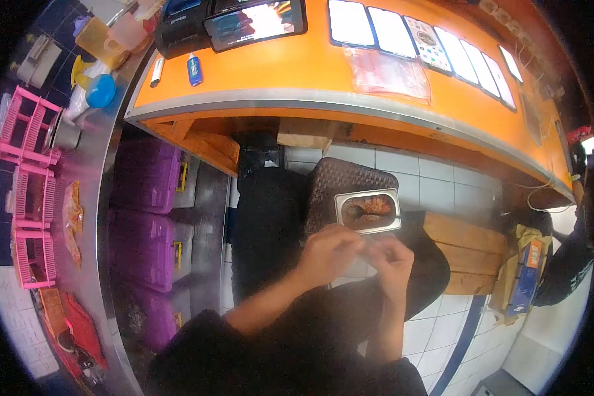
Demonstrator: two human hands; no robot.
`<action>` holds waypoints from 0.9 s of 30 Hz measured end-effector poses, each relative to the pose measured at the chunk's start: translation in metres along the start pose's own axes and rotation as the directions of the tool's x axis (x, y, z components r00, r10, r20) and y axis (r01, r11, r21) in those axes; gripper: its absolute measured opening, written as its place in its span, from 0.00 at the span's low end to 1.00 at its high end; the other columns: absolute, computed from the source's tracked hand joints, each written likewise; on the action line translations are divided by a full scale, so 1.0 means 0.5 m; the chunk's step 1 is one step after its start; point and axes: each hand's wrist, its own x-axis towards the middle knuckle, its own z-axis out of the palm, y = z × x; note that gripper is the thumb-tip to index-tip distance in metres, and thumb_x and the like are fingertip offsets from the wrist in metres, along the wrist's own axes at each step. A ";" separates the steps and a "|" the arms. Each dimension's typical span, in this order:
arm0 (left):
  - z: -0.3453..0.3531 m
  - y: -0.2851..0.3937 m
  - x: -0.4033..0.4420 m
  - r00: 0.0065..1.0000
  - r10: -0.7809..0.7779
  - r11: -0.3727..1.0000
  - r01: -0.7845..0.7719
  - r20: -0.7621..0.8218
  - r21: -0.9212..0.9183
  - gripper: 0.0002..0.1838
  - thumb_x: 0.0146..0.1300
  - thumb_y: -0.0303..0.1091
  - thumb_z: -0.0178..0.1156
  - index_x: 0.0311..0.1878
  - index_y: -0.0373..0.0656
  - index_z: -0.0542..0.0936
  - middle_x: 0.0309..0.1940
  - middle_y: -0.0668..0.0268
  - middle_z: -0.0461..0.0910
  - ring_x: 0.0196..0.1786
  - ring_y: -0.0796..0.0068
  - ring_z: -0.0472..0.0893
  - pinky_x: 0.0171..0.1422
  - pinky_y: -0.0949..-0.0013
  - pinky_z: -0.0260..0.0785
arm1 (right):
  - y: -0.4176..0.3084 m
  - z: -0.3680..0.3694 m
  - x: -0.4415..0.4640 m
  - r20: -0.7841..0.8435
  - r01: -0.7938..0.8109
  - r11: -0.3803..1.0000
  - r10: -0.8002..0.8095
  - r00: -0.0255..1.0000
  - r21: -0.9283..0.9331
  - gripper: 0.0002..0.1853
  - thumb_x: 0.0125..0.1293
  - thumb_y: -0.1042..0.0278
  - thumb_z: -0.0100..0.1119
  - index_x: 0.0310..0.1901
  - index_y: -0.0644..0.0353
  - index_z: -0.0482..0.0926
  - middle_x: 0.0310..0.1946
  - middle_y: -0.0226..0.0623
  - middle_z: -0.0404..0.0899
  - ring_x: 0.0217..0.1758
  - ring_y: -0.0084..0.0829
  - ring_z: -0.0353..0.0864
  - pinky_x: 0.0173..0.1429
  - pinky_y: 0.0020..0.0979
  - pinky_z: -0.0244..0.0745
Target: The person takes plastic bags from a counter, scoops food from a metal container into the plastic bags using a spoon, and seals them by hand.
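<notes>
My left hand (329, 256) and my right hand (393, 261) meet above my lap, fingers pinched close together. Something small and translucent seems to be between the fingertips, too blurred to name. Just beyond them is a rectangular metal container (380, 230) holding a reddish-brown, chunky paste (378, 202). A dark spoon (358, 212) lies in the paste. The container rests at the edge of a brown woven stool (340, 177), in front of my knees.
An orange counter (237, 76) with a metal edge runs across the front, bearing several phones (393, 32), clear plastic bags (389, 74) and a tablet (257, 25). Purple drawers (142, 244) and pink racks (33, 198) stand left. A cardboard box (525, 277) sits right, beside a wooden surface (465, 254).
</notes>
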 end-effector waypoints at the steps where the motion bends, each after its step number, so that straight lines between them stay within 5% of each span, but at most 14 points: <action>1: -0.006 0.007 -0.002 0.998 -0.046 0.998 0.044 -0.046 -0.040 0.04 0.61 0.27 0.64 0.36 0.36 0.82 0.35 0.59 0.83 0.38 0.69 0.82 0.43 0.68 0.73 | -0.003 0.000 -0.002 -0.008 0.033 0.999 -0.033 0.999 -0.005 0.06 0.55 0.78 0.69 0.33 0.65 0.81 0.33 0.32 0.79 0.31 0.19 0.75 0.37 0.21 0.70; 8: -0.071 0.045 -0.002 0.987 0.061 0.997 -0.054 -0.148 0.054 0.07 0.63 0.29 0.63 0.38 0.35 0.81 0.33 0.58 0.83 0.37 0.69 0.83 0.43 0.68 0.74 | -0.041 0.030 0.007 0.001 0.204 0.979 -0.204 0.979 0.004 0.05 0.54 0.80 0.67 0.32 0.65 0.81 0.34 0.34 0.79 0.33 0.20 0.75 0.36 0.21 0.70; 10: -0.112 0.063 -0.009 0.904 -0.178 0.974 0.105 -0.390 -0.201 0.07 0.65 0.30 0.61 0.40 0.35 0.81 0.33 0.62 0.83 0.37 0.75 0.81 0.43 0.72 0.73 | -0.022 0.000 0.011 -0.108 0.075 0.996 -0.070 0.992 0.038 0.05 0.54 0.79 0.67 0.31 0.64 0.80 0.36 0.33 0.80 0.34 0.20 0.75 0.36 0.22 0.70; 13: -0.249 0.117 0.000 0.821 -0.031 0.999 0.001 -0.570 -0.053 0.08 0.67 0.30 0.59 0.40 0.32 0.80 0.33 0.67 0.82 0.37 0.81 0.79 0.42 0.76 0.71 | 0.009 -0.043 0.039 -0.154 0.132 0.980 -0.156 0.976 -0.152 0.08 0.58 0.69 0.68 0.32 0.63 0.79 0.31 0.27 0.78 0.33 0.18 0.72 0.38 0.21 0.66; 16: -0.395 0.195 -0.022 0.764 0.016 0.955 0.180 -0.645 0.237 0.10 0.67 0.32 0.59 0.40 0.33 0.80 0.31 0.67 0.82 0.34 0.82 0.78 0.40 0.75 0.71 | 0.086 -0.087 0.052 0.006 -0.029 0.997 0.030 1.000 -0.078 0.08 0.61 0.69 0.65 0.31 0.63 0.76 0.28 0.25 0.75 0.32 0.18 0.68 0.39 0.21 0.63; 18: -0.499 0.219 -0.032 0.644 0.099 0.934 0.203 -0.759 0.293 0.09 0.67 0.32 0.57 0.37 0.36 0.81 0.29 0.67 0.81 0.33 0.81 0.78 0.39 0.76 0.70 | 0.100 -0.069 0.062 0.133 0.024 1.000 -0.022 0.991 -0.011 0.07 0.61 0.71 0.65 0.31 0.62 0.76 0.28 0.25 0.74 0.33 0.17 0.68 0.39 0.21 0.62; 19: -0.554 0.222 -0.040 0.580 0.026 0.983 0.133 -0.814 0.127 0.09 0.67 0.32 0.55 0.36 0.39 0.81 0.29 0.69 0.80 0.32 0.80 0.78 0.39 0.76 0.69 | 0.102 -0.053 0.068 0.155 0.025 1.000 -0.024 0.988 0.000 0.07 0.61 0.71 0.65 0.31 0.62 0.76 0.28 0.25 0.74 0.33 0.17 0.68 0.39 0.21 0.62; 20: -0.609 0.234 -0.041 0.495 0.114 0.954 0.188 -0.861 0.235 0.09 0.66 0.35 0.55 0.37 0.41 0.81 0.28 0.70 0.79 0.31 0.80 0.77 0.38 0.75 0.69 | 0.104 -0.041 0.068 0.168 0.005 1.000 -0.003 0.986 -0.017 0.07 0.61 0.72 0.64 0.31 0.62 0.76 0.28 0.24 0.74 0.33 0.17 0.68 0.40 0.21 0.61; 21: -0.702 0.220 -0.063 0.396 0.027 0.928 0.331 -0.918 0.170 0.13 0.65 0.41 0.56 0.39 0.40 0.81 0.36 0.68 0.80 0.36 0.77 0.77 0.40 0.72 0.67 | 0.106 -0.036 0.064 0.172 -0.016 0.999 0.022 0.985 -0.038 0.06 0.61 0.73 0.64 0.32 0.62 0.76 0.28 0.24 0.74 0.33 0.16 0.68 0.40 0.20 0.61; 23: -0.825 0.227 -0.102 0.297 -0.071 0.944 0.329 -0.952 0.032 0.15 0.66 0.43 0.55 0.41 0.41 0.81 0.37 0.67 0.80 0.38 0.74 0.77 0.40 0.67 0.67 | 0.112 -0.033 0.064 0.182 -0.015 0.998 0.027 0.983 -0.065 0.06 0.62 0.73 0.64 0.32 0.62 0.76 0.28 0.24 0.74 0.33 0.16 0.67 0.40 0.20 0.61; 25: -0.936 0.231 -0.185 0.200 0.242 0.742 0.592 -0.949 0.314 0.19 0.69 0.43 0.52 0.42 0.35 0.82 0.31 0.62 0.79 0.34 0.70 0.75 0.40 0.62 0.68 | 0.108 -0.028 0.071 0.166 -0.008 0.996 0.022 0.986 -0.086 0.06 0.62 0.73 0.65 0.32 0.62 0.77 0.28 0.23 0.74 0.32 0.16 0.67 0.39 0.20 0.61; 26: -0.963 0.242 -0.231 0.123 0.330 0.682 0.654 -0.936 0.327 0.21 0.70 0.43 0.49 0.45 0.32 0.81 0.33 0.55 0.80 0.40 0.59 0.79 0.47 0.59 0.71 | 0.101 -0.032 0.069 0.170 -0.025 0.993 0.044 0.984 -0.111 0.05 0.62 0.73 0.64 0.34 0.63 0.77 0.28 0.23 0.74 0.33 0.16 0.68 0.40 0.20 0.62; 27: -1.017 0.244 -0.294 0.357 0.657 0.229 0.746 -0.665 0.626 0.18 0.71 0.39 0.46 0.48 0.34 0.80 0.38 0.49 0.81 0.47 0.53 0.80 0.53 0.57 0.71 | 0.096 -0.037 0.064 0.162 -0.047 0.989 0.070 0.984 -0.138 0.04 0.63 0.73 0.64 0.36 0.63 0.78 0.28 0.22 0.74 0.33 0.15 0.69 0.40 0.20 0.63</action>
